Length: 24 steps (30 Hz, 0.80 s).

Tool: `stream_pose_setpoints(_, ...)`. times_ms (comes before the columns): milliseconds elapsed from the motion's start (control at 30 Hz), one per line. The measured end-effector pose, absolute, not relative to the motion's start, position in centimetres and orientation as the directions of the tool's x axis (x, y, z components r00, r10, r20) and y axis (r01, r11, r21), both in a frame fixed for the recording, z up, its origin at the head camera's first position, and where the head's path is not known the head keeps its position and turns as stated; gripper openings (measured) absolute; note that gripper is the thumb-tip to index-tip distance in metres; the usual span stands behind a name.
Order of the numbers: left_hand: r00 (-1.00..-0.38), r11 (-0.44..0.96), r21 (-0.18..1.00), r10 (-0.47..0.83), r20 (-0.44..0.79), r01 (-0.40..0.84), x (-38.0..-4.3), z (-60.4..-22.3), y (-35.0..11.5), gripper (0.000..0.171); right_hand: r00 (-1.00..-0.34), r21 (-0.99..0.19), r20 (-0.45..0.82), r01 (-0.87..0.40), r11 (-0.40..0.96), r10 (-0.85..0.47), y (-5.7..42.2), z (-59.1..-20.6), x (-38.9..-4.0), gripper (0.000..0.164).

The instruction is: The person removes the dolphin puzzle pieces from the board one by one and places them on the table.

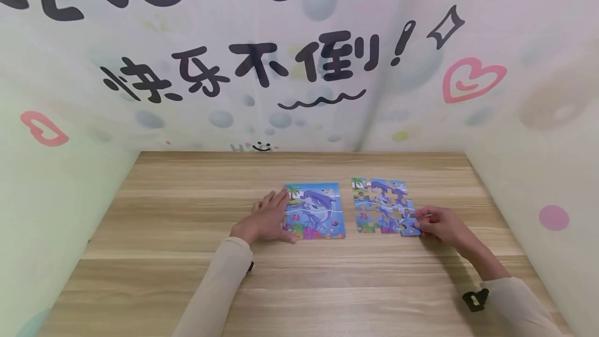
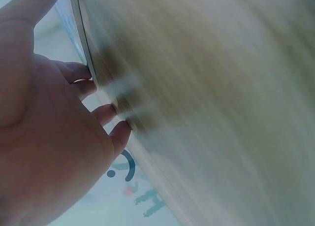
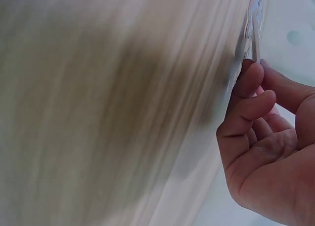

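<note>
A square dolphin puzzle board [image 1: 315, 212] lies flat on the table, its picture whole. My left hand [image 1: 268, 220] rests at its left edge, fingers spread and thumb by the lower left corner. In the left wrist view, the fingertips [image 2: 123, 130] touch the tabletop beside the board's edge. To the right of the board, loose puzzle pieces [image 1: 383, 201] lie in spaced rows showing a similar dolphin picture. My right hand [image 1: 442, 229] pinches a blue puzzle piece [image 1: 409, 228] at the lower right of these rows. The right wrist view shows this piece [image 3: 256, 44] edge-on between thumb and fingertips.
Wood-grain table [image 1: 327, 285] extends around both puzzle parts. A white printed backdrop [image 1: 299, 124] with dark writing stands behind its far edge, and pale side walls [image 1: 557, 170] flank it. A black wrist strap [image 1: 476, 300] shows at the right sleeve.
</note>
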<state>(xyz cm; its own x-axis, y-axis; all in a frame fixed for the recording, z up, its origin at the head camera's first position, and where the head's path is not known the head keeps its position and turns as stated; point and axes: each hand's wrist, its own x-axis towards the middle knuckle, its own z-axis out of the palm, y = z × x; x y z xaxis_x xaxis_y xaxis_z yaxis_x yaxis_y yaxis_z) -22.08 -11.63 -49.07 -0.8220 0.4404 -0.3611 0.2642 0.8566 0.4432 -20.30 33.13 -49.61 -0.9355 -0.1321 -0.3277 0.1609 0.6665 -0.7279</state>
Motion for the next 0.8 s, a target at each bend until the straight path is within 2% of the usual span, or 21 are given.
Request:
stream_pose_setpoints(333,-0.824,0.859,0.442,0.434,-0.365,0.257,-22.06,-48.95,-11.62,0.116,-0.944,-0.701,-0.307,0.138,0.700,-0.121,33.96,-49.98,-20.53,0.033)
stream_pose_setpoints(600,-0.823,0.856,0.451,0.435,-0.366,0.252,-22.01,-48.93,-11.62,0.116,-0.976,-0.557,-0.178,-0.005,0.831,-0.125,33.25,-50.02,-20.54,0.020)
stream_pose_setpoints(800,-0.823,0.855,0.454,0.436,-0.365,0.252,-21.99,-48.98,-11.60,0.116,-0.977,-0.523,-0.166,-0.029,0.852,-0.134,33.00,-50.20,-20.58,0.017)
